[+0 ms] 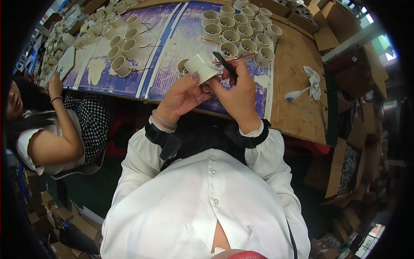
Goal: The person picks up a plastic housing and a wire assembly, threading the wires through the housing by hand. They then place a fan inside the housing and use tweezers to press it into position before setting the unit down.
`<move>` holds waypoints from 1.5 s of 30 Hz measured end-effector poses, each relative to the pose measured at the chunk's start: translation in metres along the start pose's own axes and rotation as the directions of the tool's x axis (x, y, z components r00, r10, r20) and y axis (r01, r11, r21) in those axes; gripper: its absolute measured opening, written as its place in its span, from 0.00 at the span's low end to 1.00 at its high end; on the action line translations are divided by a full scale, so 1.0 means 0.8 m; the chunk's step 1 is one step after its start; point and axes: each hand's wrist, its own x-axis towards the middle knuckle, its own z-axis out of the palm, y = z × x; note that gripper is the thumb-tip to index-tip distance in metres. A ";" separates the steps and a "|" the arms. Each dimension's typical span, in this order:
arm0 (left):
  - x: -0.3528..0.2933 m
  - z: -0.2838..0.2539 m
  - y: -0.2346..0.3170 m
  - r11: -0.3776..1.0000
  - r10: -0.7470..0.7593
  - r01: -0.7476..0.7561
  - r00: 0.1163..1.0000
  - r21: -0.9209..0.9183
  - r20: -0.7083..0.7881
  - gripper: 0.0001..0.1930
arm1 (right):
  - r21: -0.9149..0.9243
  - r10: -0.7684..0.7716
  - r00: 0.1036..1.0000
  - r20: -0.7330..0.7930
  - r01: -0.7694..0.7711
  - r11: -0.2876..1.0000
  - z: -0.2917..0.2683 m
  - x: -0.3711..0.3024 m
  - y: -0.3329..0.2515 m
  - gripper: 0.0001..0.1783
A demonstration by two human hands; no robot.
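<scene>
My left hand [183, 94] is closed around a white cylindrical housing [200, 64], tilted on its side over the table's near edge. Thin red and black wires [241, 57] come out near its right end. A slim black pen-like tool [224, 63] is held in my right hand [240, 90], whose fingers are pinched close to that end of the housing. The tool's exact kind and its lower tip are hidden by my fingers. Just behind the held housing stands another white cup-shaped housing [182, 65], partly covered by it.
Rows of white cup-shaped housings [229, 36] with small dark parts inside stand at the back. More housings [130, 47] with wires stand to the left. A white spoon [293, 95] and crumpled tissue [313, 82] lie on brown cardboard at right. A co-worker [56, 134] sits at left.
</scene>
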 end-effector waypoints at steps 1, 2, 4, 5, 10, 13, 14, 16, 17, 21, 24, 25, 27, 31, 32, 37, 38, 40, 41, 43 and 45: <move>-0.001 -0.003 -0.002 1.000 -0.004 0.004 1.000 -0.026 -0.004 0.25 | 0.001 0.000 1.000 -0.001 0.000 1.000 -0.001 0.000 -0.001 0.22; -0.001 -0.004 -0.003 0.999 -0.007 0.007 1.000 -0.053 -0.008 0.25 | 0.014 0.005 1.000 0.003 -0.005 1.000 -0.002 -0.001 -0.001 0.23; -0.001 -0.005 -0.004 0.997 -0.011 0.010 1.000 -0.078 -0.012 0.26 | 0.042 0.015 1.000 0.011 -0.016 0.999 -0.004 -0.003 -0.003 0.23; 0.000 -0.005 -0.004 0.994 -0.018 0.015 0.999 -0.111 -0.030 0.26 | 0.042 0.015 1.000 0.010 -0.015 0.999 -0.007 -0.004 -0.004 0.23; 0.004 -0.012 -0.005 0.952 -0.072 0.082 0.996 -0.296 0.044 0.26 | 0.239 0.154 0.982 0.112 -0.177 0.955 -0.020 -0.008 0.002 0.19; 0.005 -0.012 -0.007 0.933 -0.078 0.113 0.991 -0.342 0.112 0.26 | 0.378 0.214 0.967 0.138 -0.251 0.891 -0.018 -0.006 0.008 0.16; 0.004 -0.012 -0.007 0.936 -0.071 0.109 0.990 -0.334 0.124 0.26 | 0.388 0.211 0.968 0.140 -0.249 0.888 -0.018 -0.005 0.006 0.15; 0.003 -0.013 -0.008 0.939 -0.063 0.104 0.989 -0.327 0.135 0.26 | 0.405 0.204 0.968 0.146 -0.247 0.880 -0.016 -0.002 0.001 0.12; 0.003 -0.012 -0.008 0.948 -0.065 0.102 0.989 -0.301 0.129 0.27 | 0.407 0.203 0.968 0.145 -0.246 0.880 -0.016 -0.002 0.001 0.12; 0.003 -0.008 -0.007 0.970 -0.071 0.092 0.992 -0.225 0.100 0.27 | 0.301 0.129 0.985 0.112 -0.157 0.941 -0.015 0.002 0.006 0.10; 0.002 -0.004 -0.009 0.980 -0.068 0.080 0.995 -0.182 0.069 0.27 | 0.371 0.147 0.983 0.110 -0.178 0.911 -0.009 0.000 0.011 0.09; 0.001 -0.003 -0.010 0.977 -0.060 0.066 0.998 -0.202 0.036 0.28 | 0.371 0.148 0.983 0.110 -0.179 0.911 -0.007 -0.001 0.012 0.09; 0.000 -0.002 -0.013 0.970 -0.044 0.035 0.998 -0.242 -0.033 0.28 | 0.403 0.144 0.985 0.099 -0.172 0.899 -0.004 -0.003 0.008 0.08; 0.005 0.003 -0.006 0.983 0.012 -0.013 1.000 -0.182 -0.007 0.29 | 0.367 0.110 0.989 0.100 -0.139 0.920 -0.001 -0.006 0.012 0.08; 0.005 0.003 -0.005 0.983 0.012 -0.013 1.000 -0.183 -0.008 0.29 | 0.341 0.093 0.990 0.103 -0.122 0.932 0.000 -0.007 0.013 0.08; 0.004 0.001 0.000 0.997 -0.004 0.002 0.999 -0.081 -0.032 0.31 | 0.290 0.101 0.985 0.138 -0.138 0.947 0.000 -0.007 0.013 0.08; 0.004 0.001 0.000 0.997 -0.007 0.005 0.999 -0.071 -0.032 0.31 | 0.279 0.091 0.988 0.126 -0.123 0.952 -0.001 -0.008 0.012 0.08; 0.004 0.001 0.000 0.998 -0.009 0.007 0.999 -0.061 -0.033 0.31 | 0.258 0.069 0.992 0.104 -0.093 0.962 0.000 -0.009 0.010 0.08; 0.004 0.002 -0.002 0.996 -0.001 -0.002 0.999 -0.088 -0.036 0.31 | 0.258 0.069 0.992 0.104 -0.094 0.962 0.001 -0.010 0.011 0.08; 0.003 0.004 -0.005 0.990 0.015 -0.021 0.999 -0.141 -0.042 0.30 | 0.299 0.053 0.995 0.081 -0.075 0.951 0.006 -0.013 0.014 0.07; 0.003 0.006 -0.006 0.995 0.028 -0.033 0.998 -0.097 -0.060 0.31 | 0.319 0.045 0.997 0.069 -0.065 0.945 0.008 -0.015 0.016 0.07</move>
